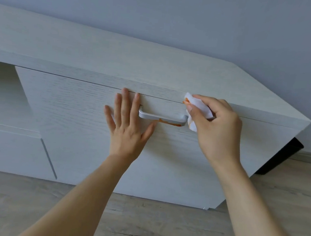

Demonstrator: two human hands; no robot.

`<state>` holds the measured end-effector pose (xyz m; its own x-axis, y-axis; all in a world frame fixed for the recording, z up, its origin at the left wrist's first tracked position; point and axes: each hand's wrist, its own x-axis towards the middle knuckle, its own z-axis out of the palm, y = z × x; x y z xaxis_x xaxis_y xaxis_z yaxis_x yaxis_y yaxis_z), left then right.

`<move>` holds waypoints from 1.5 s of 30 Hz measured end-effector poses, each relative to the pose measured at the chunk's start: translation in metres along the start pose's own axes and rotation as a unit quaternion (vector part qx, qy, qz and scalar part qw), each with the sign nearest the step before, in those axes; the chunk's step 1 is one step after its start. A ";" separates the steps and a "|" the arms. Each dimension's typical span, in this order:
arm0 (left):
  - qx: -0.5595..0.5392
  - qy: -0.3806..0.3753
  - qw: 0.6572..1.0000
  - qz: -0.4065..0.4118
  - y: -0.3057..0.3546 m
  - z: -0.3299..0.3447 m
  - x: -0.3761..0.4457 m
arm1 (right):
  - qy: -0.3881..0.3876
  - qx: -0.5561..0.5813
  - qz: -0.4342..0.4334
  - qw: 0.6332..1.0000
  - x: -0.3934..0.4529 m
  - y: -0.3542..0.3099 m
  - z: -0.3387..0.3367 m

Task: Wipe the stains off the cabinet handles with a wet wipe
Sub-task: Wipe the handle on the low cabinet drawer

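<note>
Soft, limp white wet wipe [198, 107] bunches easily, pinched in the closed right hand [218, 130] beside the rigid silver bar handle [162, 117]; the left hand [127, 123] lies open and flat, holding nothing.

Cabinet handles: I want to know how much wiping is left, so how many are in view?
1. The silver handle sits on the drawer front, between the flat left hand and the right hand holding the wipe. Others may lie outside the frame.

A pale wood-grain cabinet [77, 111] stands on a grey plank floor [161, 228] (a dark leg [281, 159] shows at its right end); its top [118, 53] is bare.
</note>
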<state>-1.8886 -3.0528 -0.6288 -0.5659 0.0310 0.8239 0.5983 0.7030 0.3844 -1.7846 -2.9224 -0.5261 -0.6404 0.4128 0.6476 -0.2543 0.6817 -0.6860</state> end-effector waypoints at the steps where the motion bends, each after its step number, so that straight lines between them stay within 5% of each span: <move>1: -0.008 0.012 1.000 -0.011 0.000 0.002 0.000 | 0.012 0.020 0.014 1.000 0.000 0.005 -0.001; 7: 0.000 -0.006 1.000 -0.010 -0.010 0.003 0.001 | 0.033 0.121 0.088 0.988 -0.015 0.032 0.004; 20: 0.077 0.070 0.994 0.039 -0.024 0.019 0.000 | 0.130 0.142 0.046 0.980 -0.024 0.041 0.026; 27: 0.113 0.157 0.979 0.065 -0.028 0.033 0.003 | 0.104 0.222 0.062 0.967 -0.027 0.042 0.036; 45: 0.121 0.163 0.977 0.058 -0.028 0.037 0.003 | 0.155 0.248 0.077 0.953 -0.040 0.032 0.049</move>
<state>-1.9280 -3.0457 -0.6525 -0.2675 -0.0790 0.9603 0.4743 0.8567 0.2026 -1.8028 -2.9466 -0.5906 -0.4724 0.6958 0.5410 -0.5357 0.2608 -0.8031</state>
